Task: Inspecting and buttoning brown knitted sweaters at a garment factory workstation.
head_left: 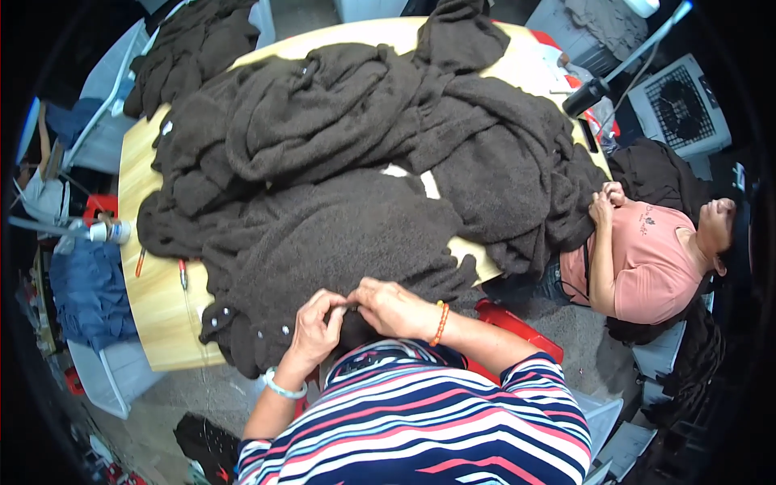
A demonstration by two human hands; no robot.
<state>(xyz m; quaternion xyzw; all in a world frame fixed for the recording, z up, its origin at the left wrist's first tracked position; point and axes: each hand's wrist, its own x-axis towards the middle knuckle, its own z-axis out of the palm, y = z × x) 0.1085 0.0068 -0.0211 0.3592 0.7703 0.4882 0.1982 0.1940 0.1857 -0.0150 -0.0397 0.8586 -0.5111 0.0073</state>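
Note:
A dark brown fleece garment [323,234] lies spread over the near side of the table, its lower edge reaching my lap. At that edge my left hand [314,327] and my right hand [394,309] meet, fingertips pinched together on the fabric. Anything small between the fingers is too hidden to make out. Left of my left hand, a corner of the garment shows several small shiny round spots, like snaps. More brown fleece garments [315,121] are heaped behind it, and another pile [501,162] lies to the right.
The wooden table [149,323] carries an orange pen [140,263], a red-tipped tool [183,275] and a white bottle [113,232] at left. A co-worker [647,250] sits at right, hands on brown fabric. A lamp [586,97] leans in. Blue garments [89,291] fill a left bin.

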